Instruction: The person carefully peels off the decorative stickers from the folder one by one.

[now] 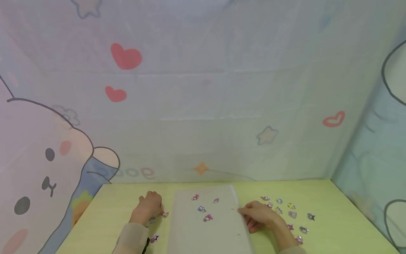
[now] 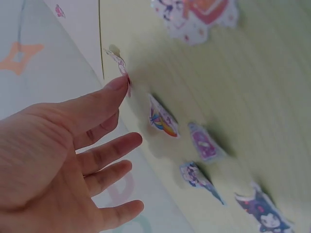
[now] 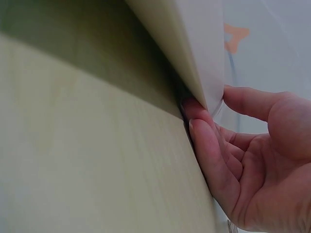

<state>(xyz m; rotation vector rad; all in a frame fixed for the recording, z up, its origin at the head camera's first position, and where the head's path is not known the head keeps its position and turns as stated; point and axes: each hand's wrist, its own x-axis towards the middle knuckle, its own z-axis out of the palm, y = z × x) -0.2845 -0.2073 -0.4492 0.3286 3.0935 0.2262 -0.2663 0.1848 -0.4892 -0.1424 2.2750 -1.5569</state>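
Observation:
My left hand (image 1: 150,204) is over the table on the left. In the left wrist view its thumb and index finger pinch a small pink cut-out sticker (image 2: 121,68), with the other fingers spread out. Several more stickers (image 2: 206,141) lie beside and below that hand. A large white sheet (image 1: 190,229) lies in the middle, with a few character stickers (image 1: 207,218) on its upper part and small round marks along its right side. My right hand (image 1: 258,215) grips the sheet's right edge, thumb on top and fingers underneath, and the edge is raised off the table (image 3: 87,160).
To the right of the sheet, several loose stickers (image 1: 292,214) are scattered over the yellow-green table. A dark strap (image 1: 146,245) shows by the left sleeve (image 1: 132,234). A printed cloth backdrop (image 1: 203,88) rises behind the table.

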